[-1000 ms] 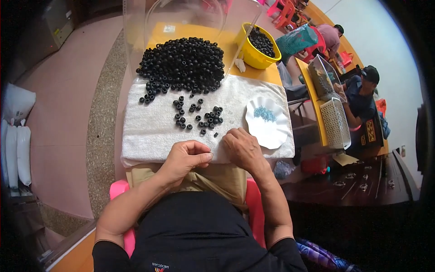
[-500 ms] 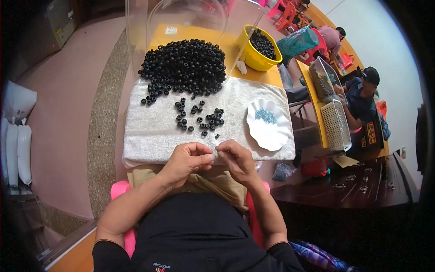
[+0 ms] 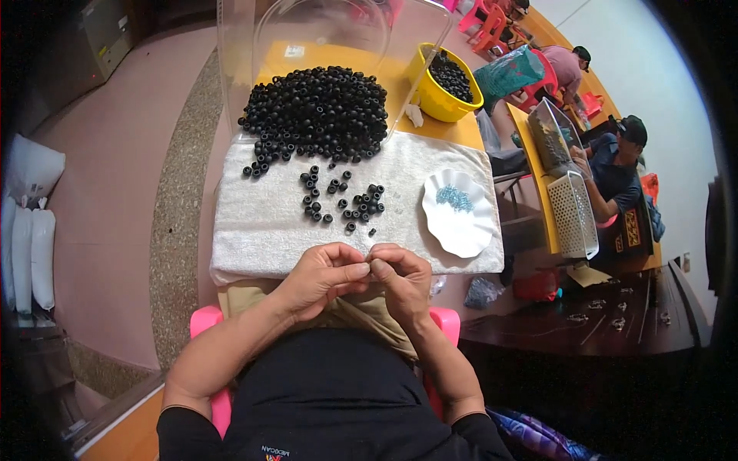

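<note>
In the head view, my left hand [image 3: 327,278] and my right hand [image 3: 402,280] meet just past the table's near edge, right of that edge's middle, fingertips touching. On each I find thumb and forefinger drawn together in a pinch; whether a small piece sits between them I cannot tell, as the fingers cover the spot. Neither palm is spread and neither hand rests on the white towel [image 3: 257,230], which covers the near part of the yellow table [image 3: 463,133]. Nearest my fingertips, on the towel, lies one small dark piece [image 3: 372,231], apart from a scatter of loose black hollow pieces [image 3: 372,207]. Beyond these, toward the far edge, a large heap of black pieces [image 3: 319,111] lies at the clear container [image 3: 236,65], spilling onto the towel. Near the right edge stands a white scalloped plate [image 3: 461,237] carrying small pale blue pieces [image 3: 455,198]; toward the far right corner, a yellow tub [image 3: 442,107] holds further dark pieces. I assess the step in hand as fine two-handed fingertip work; in my judgement the next move calls for a steady left pinch, a light right one, and care against dropping anything small over the near edge.
</note>
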Motion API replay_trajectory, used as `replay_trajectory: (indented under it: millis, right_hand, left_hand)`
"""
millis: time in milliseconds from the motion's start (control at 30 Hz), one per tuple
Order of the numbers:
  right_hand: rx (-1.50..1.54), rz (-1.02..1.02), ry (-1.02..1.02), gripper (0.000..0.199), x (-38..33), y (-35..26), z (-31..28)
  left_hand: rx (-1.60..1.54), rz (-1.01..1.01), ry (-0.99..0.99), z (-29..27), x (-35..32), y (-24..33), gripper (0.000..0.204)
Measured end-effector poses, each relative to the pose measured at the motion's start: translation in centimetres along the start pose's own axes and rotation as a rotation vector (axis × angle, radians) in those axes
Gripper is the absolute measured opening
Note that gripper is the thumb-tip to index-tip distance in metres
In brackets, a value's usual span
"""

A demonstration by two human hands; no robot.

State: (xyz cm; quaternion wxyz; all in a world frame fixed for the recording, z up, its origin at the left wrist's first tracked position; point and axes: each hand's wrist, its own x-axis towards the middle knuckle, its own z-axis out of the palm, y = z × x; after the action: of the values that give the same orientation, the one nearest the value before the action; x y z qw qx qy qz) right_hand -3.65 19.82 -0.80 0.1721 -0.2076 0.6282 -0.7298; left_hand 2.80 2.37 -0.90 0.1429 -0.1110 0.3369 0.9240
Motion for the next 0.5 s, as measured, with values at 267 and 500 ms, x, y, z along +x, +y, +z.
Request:
replay_trajectory:
  millis: [267, 500]
  right_hand:
    - [-0.067, -0.011, 0.038, 0.009, -0.27, 0.13, 0.06]
    - [-0.091, -0.157, 0.016, 0.01, -0.68, 0.32, 0.51]
  left_hand:
    - [-0.054, 0.034, -0.01, -0.01, 0.1, -0.36, 0.015]
    - [-0.073, 0.034, -0.013, 0.22, 0.0, -0.49, 0.013]
